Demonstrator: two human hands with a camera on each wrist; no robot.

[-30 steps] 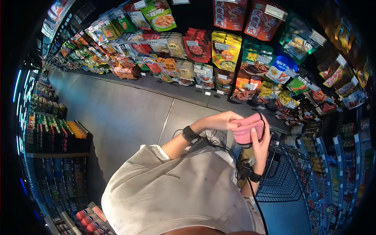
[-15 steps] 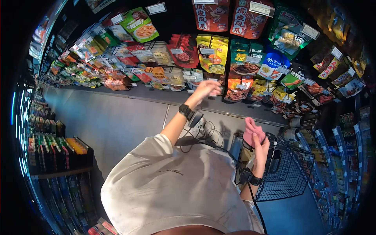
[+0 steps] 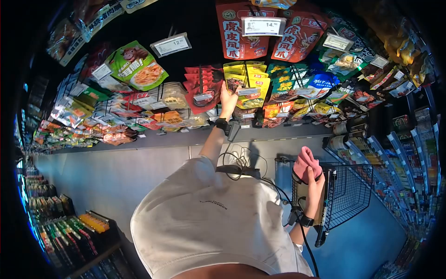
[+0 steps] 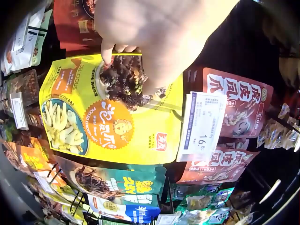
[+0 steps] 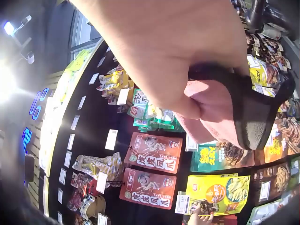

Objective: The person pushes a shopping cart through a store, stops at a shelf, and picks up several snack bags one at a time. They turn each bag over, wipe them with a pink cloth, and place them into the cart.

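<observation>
My left hand (image 3: pixel 228 100) is at the hanging bags, its fingers and thumb pinching a yellow snack bag (image 4: pixel 108 140). The bag shows a picture of pale chicken feet, and a dark food picture (image 4: pixel 124 79) appears between the fingers. A white price tag (image 4: pixel 201 126) hangs at its hook end. Low at the right in the head view, my right hand (image 3: pixel 314 188) holds a soft pink cloth item with black edging (image 3: pixel 306 163). The thumb presses into its pink folds in the right wrist view, where the black edging (image 5: pixel 234 103) loops beyond the hand.
Red snack bags (image 3: pixel 202 88) hang left of the yellow one, with larger red bags (image 3: pixel 244 37) above. Teal bags (image 3: pixel 284 81) hang to the right. A black wire shopping basket (image 3: pixel 348 197) stands beside my right hand. Cables (image 3: pixel 239 160) run from the wrists in front of the shirt.
My left hand has let go of the pink item, reached up and forward to the shelf and taken hold of the yellow bag. The right hand keeps the pink item. The view has moved nearer the shelf.
</observation>
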